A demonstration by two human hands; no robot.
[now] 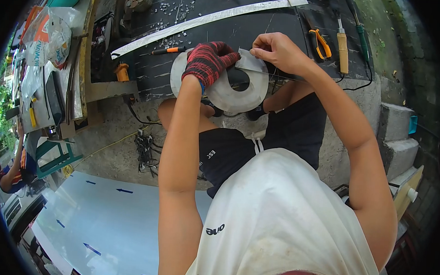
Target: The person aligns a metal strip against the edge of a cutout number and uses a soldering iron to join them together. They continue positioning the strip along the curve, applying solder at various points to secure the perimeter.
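Note:
My left hand [208, 63], in a red and black knitted glove, is closed on a pale grey, curved, letter-like piece [236, 100] with an oval hole. The piece lies at the table's near edge, over my knees. My bare right hand [277, 51] is closed in a pinch at the piece's upper right edge, beside a short upright pale strip [243, 59]. What sits between those fingertips is too small to make out. Behind the hands a long pale strip [210, 23] lies across the black table. An orange and black pen-like tool [168, 50] lies left of my gloved hand.
Orange-handled pliers [322, 45], a wooden-handled tool [342, 52] and a green-handled corded tool [362, 40] lie at right. Small clear bits [166, 18] are scattered on the table. A protective-film sheet [108, 221] is lower left. Another person's arm [15, 165] shows far left.

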